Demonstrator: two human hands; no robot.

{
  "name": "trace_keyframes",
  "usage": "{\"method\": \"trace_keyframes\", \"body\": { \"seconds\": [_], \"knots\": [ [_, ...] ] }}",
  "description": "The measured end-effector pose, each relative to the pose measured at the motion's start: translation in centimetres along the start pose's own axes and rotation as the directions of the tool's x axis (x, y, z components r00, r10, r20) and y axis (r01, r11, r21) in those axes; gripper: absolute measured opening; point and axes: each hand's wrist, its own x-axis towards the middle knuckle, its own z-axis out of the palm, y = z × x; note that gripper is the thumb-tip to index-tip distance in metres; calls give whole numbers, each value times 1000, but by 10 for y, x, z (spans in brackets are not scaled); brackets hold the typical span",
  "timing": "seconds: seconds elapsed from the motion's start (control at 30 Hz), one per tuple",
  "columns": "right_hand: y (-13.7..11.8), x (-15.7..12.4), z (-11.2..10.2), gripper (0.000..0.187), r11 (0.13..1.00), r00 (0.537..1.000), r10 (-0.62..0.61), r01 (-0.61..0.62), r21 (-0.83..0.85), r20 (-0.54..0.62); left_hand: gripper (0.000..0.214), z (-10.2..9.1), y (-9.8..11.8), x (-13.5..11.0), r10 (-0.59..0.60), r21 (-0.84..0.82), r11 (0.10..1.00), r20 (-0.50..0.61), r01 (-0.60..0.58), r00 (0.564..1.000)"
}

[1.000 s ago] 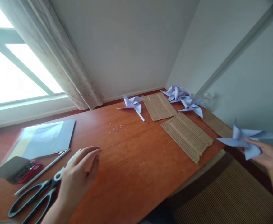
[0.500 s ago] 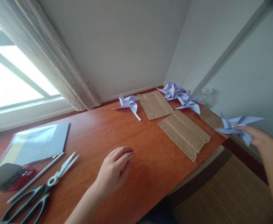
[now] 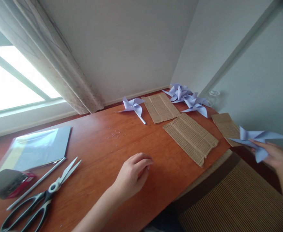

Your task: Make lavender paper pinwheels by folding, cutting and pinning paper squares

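Observation:
At the far right, past the table's edge, my right hand (image 3: 275, 156) holds a pale blue paper pinwheel (image 3: 259, 151) near its centre. My left hand (image 3: 134, 170) is above the table, its fingers curled together, and nothing shows in them. Another pinwheel (image 3: 132, 105) with a white stick lies by the back edge. Several pinwheels (image 3: 194, 104) are heaped in the far right corner. Between them and my left hand lie two pieces of corrugated cardboard, one behind (image 3: 162, 108) and one nearer (image 3: 191, 138). A third cardboard piece (image 3: 225, 125) lies at the right edge, partly behind the held pinwheel.
Large scissors (image 3: 52, 190) lie with blades parted at the left, beside a thin white stick (image 3: 37, 183). An opened small box (image 3: 13, 183) and a plastic-covered pack of sheets (image 3: 40, 145) are further left. Tiny bits (image 3: 116, 133) are scattered mid-table. A striped chair seat (image 3: 238, 196) stands below right.
My right hand has moved right and slightly down with the pinwheel, uncovering more of the third cardboard piece. My left hand has shifted right over the table.

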Motion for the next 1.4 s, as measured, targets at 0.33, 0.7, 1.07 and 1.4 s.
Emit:
{"method": "trace_keyframes", "body": {
  "seconds": [0.33,0.7,1.07,1.4],
  "knots": [
    [33,-25,-4,25,954,975,145,-183,239,167,27,52,11,49,-85,-203,973,139,112,987],
    [35,-42,-4,24,941,985,103,-141,309,135,27,84,22,76,-163,-374,903,153,209,975],
    [9,-65,9,27,939,1000,-23,15,344,19,36,131,22,115,-273,-454,835,147,310,951],
    [-1,-145,48,37,938,954,-97,-8,347,284,56,117,27,117,-376,-820,480,130,313,918]
  ]
}}
